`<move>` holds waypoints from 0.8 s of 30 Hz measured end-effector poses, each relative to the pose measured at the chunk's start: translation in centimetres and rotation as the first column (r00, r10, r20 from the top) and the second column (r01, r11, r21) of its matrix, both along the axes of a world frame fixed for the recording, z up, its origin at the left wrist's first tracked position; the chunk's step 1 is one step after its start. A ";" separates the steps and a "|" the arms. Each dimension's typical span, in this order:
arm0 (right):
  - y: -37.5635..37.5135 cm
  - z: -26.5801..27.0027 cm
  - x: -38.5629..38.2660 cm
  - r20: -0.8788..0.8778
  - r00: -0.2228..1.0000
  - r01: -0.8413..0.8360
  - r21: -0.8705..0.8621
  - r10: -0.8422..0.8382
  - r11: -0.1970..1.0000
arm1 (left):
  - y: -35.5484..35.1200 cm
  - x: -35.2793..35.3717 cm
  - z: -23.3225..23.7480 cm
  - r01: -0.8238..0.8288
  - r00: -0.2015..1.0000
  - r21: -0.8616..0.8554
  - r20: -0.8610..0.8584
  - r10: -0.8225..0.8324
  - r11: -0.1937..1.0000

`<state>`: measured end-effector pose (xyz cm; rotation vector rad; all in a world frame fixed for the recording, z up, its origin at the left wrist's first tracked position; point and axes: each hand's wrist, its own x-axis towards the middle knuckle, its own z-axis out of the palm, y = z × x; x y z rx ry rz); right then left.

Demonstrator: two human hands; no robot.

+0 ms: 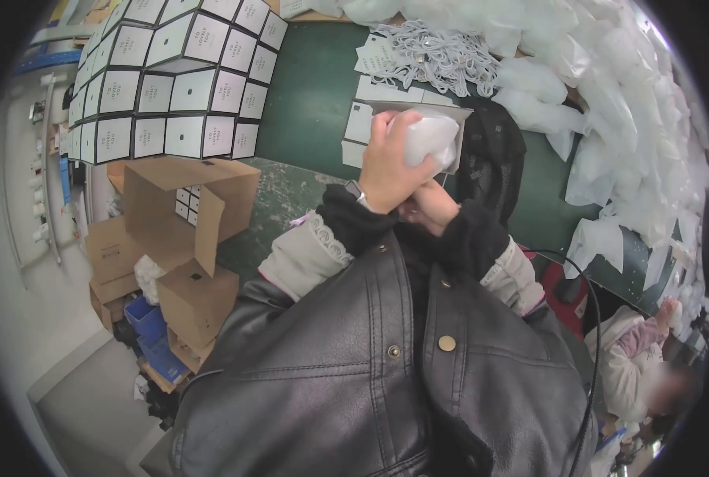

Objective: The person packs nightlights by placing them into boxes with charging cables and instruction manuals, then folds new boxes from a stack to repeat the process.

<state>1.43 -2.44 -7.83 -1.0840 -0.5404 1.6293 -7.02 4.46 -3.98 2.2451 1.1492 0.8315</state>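
My left hand (392, 165) is wrapped round a white, plastic-wrapped bundle (432, 137); what is inside the wrapping cannot be made out. Just below it, my right hand (435, 205) is closed, its fingers curled and partly hidden by the left hand. Whatever it may hold is out of sight. Behind the bundle lies an open white box (357, 121) with its flaps spread, on the green table (311, 87). A dark, mesh-like black item (493, 155) sits right beside the box.
White cords (430, 56) with tags are heaped at the back. Stacked printed white boxes (187, 87) stand at the left, above an open cardboard carton (160, 187). Many white plastic-wrapped bundles (617, 103) pile up on the right. Another person (629, 358) is at the lower right.
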 end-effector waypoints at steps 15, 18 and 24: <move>1.0 -6.7 7.5 0.937 0.136 0.255 0.282 -0.323 0.925 | 2.9 1.1 -7.8 0.043 0.959 0.409 -0.274 0.078 0.912; 1.2 -7.4 7.0 0.942 0.047 0.224 0.314 -0.332 0.922 | 2.4 1.5 -6.8 -0.139 0.905 0.021 -0.403 0.136 0.990; 1.2 -6.8 6.7 0.907 -0.011 0.181 0.416 -0.422 0.891 | 4.3 5.0 -7.4 -0.300 0.707 -0.205 -0.703 0.073 0.932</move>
